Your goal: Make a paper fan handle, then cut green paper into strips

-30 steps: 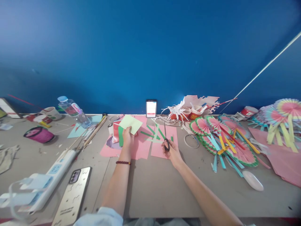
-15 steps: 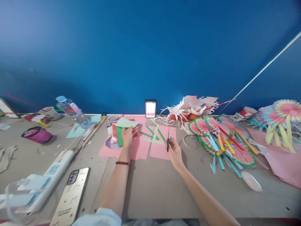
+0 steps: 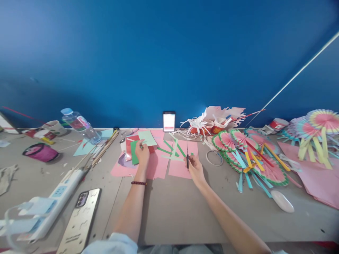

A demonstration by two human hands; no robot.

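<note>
A pale green sheet of paper (image 3: 148,138) is pinched at its near edge by the curled fingers of my left hand (image 3: 143,154). A darker green sheet (image 3: 134,153) lies just left of those fingers, over a red sheet (image 3: 129,144). My right hand (image 3: 195,168) is closed around the dark handles of scissors (image 3: 188,161), whose blades point away from me. Between my hands, dark green and pale green paper strips (image 3: 175,149) lie across pink paper (image 3: 159,165). The scissors' grip loops are partly hidden by my fingers.
Pleated paper fans (image 3: 243,148) and a grey ring (image 3: 214,158) are at right, below paper cups (image 3: 219,125) with shredded strips. A bottle (image 3: 81,125), wooden sticks (image 3: 106,148), power strip (image 3: 58,197) and phone (image 3: 79,218) occupy the left. A small screen (image 3: 168,121) stands against the blue wall.
My left fingers have gone from spread to curled at the pale green sheet, which has turned and shifted right. My right hand still holds the scissors and has barely moved.
</note>
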